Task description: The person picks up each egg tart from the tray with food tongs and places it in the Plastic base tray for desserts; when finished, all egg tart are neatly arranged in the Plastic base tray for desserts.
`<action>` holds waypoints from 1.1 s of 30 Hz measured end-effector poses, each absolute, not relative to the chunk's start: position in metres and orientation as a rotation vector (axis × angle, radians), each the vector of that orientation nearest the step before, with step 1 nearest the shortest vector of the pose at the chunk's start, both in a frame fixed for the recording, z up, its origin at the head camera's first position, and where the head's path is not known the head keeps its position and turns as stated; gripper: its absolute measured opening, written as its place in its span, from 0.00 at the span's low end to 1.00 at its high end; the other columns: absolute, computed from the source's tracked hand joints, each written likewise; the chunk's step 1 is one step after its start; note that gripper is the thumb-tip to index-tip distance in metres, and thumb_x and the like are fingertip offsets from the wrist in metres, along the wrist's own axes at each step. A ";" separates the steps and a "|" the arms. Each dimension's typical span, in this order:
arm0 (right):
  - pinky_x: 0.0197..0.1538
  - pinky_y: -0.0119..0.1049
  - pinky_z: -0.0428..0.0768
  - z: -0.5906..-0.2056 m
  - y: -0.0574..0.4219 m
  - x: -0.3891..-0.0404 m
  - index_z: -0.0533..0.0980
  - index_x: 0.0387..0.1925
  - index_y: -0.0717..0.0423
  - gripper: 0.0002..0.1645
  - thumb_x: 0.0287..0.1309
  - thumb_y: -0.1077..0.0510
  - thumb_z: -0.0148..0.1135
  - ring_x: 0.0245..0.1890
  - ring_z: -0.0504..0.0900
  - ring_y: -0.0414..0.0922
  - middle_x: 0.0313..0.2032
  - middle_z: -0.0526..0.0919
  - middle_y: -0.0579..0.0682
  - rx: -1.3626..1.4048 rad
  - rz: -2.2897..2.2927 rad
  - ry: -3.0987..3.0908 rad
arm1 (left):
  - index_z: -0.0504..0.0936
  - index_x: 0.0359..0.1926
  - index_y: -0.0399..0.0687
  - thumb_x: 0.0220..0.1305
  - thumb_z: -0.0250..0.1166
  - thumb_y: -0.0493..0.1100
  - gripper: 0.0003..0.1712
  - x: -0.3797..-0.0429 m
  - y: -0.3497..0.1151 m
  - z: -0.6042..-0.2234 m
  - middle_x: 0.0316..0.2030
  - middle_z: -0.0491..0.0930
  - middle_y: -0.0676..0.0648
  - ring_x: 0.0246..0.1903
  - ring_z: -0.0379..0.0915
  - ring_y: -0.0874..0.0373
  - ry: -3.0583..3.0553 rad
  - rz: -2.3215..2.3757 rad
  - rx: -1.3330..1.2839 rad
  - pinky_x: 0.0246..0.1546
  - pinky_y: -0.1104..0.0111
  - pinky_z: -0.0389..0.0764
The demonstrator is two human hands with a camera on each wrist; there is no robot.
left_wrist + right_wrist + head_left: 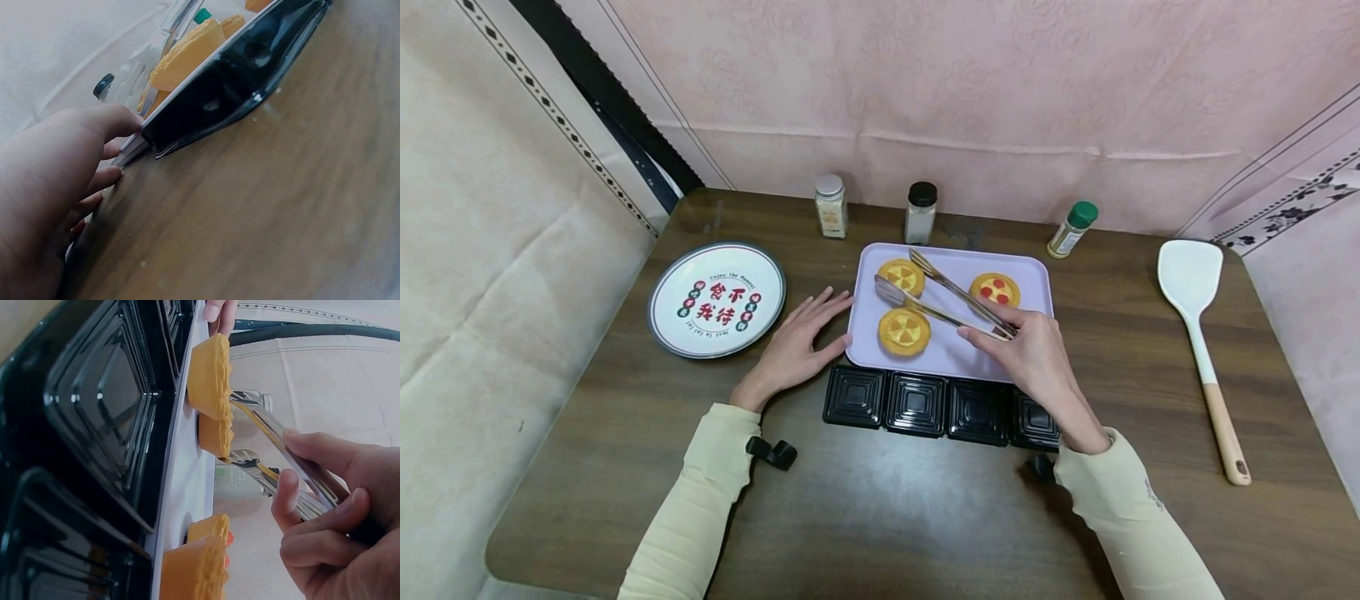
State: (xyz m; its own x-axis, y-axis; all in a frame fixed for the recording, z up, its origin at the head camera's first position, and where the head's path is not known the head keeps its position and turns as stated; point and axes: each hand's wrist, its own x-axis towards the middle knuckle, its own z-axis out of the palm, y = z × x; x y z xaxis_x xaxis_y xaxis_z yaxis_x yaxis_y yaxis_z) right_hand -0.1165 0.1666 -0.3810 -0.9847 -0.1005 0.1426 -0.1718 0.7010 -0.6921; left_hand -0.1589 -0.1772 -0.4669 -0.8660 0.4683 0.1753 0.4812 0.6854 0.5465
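My right hand [1033, 350] grips metal tongs [961, 292], thumb on one arm and fingers on the other. The tongs' spread tips lie on either side of the back-left tart [901, 273], which has a yellow segmented top. It sits on a lilac tray [1033, 279]. Nearer me is a similar yellow tart [904, 332], and at the back right a tart with red rounds [996, 290]. Another tart [190, 569] shows in the right wrist view, hidden by my hand from the head. My left hand [797, 342], fingers extended, touches the tray's left edge.
A black row of square moulds [915, 404] lies along the tray's front. To the left is a round plate with red lettering [718, 300]. Shakers with a grey lid [831, 207], black lid [921, 212] and green lid [1072, 229] stand behind. A white spatula [1191, 283] lies right.
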 end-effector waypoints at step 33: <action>0.16 0.29 0.64 -0.348 0.180 -0.059 0.81 0.55 0.39 0.28 0.51 0.49 0.76 0.20 0.71 0.38 0.22 0.75 0.39 0.735 1.364 -2.736 | 0.62 0.74 0.54 0.65 0.65 0.49 0.39 -0.159 -0.179 -0.467 0.73 0.58 0.51 0.74 0.44 0.51 -2.821 -0.964 -0.856 0.73 0.56 0.43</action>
